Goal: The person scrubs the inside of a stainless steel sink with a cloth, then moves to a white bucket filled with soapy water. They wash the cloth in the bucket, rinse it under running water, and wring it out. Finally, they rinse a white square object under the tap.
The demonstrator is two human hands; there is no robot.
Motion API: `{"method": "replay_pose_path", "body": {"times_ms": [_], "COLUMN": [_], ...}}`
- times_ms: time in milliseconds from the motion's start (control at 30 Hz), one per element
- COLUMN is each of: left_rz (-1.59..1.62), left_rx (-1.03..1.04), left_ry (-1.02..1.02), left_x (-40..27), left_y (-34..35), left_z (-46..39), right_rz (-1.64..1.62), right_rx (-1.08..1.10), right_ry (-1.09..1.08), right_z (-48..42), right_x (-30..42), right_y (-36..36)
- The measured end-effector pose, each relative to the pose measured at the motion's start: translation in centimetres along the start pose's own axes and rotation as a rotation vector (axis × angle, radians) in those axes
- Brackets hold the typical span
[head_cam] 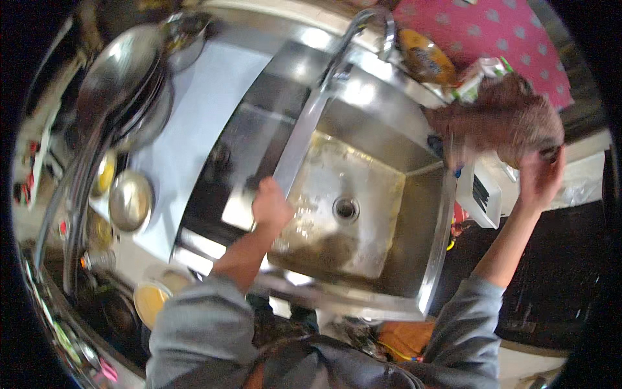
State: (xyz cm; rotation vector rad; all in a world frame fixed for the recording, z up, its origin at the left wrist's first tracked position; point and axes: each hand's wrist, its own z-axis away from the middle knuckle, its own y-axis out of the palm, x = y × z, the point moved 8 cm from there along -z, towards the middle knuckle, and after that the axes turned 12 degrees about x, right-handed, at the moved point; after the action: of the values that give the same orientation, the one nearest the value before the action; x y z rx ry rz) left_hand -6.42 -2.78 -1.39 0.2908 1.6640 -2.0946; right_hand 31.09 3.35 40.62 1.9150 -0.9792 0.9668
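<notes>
My right hand, raised at the right past the sink's edge, has hold of a bunched brown cloth. Both are blurred, and the cloth hides some of my fingers. My left hand is curled at the divider between the two basins of a stainless steel sink. Whether it grips the divider, holds something small or only rests there is unclear. The right basin has a wet, stained floor and a drain. The left basin looks dark.
A chrome faucet arches behind the divider. Stacked metal pans and a metal bowl stand at left. A yellow-orange packet lies behind the sink, near a pink patterned cloth. A white tray sits at right.
</notes>
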Motion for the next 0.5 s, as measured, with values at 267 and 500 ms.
{"method": "replay_pose_path", "body": {"times_ms": [267, 500], "left_rz": [0.267, 0.194], "left_rx": [-0.239, -0.505], "left_ry": [0.169, -0.163], "left_x": [3.8, 21.1], "left_y": [-6.8, -6.4], "left_z": [11.6, 35.7], "right_rz": [-0.095, -0.517], "right_rx": [-0.255, 0.265], "right_ry": [0.528, 0.215], "right_z": [20.7, 26.2], "right_x": [-15.8, -12.1], "right_y": [4.0, 14.0]}}
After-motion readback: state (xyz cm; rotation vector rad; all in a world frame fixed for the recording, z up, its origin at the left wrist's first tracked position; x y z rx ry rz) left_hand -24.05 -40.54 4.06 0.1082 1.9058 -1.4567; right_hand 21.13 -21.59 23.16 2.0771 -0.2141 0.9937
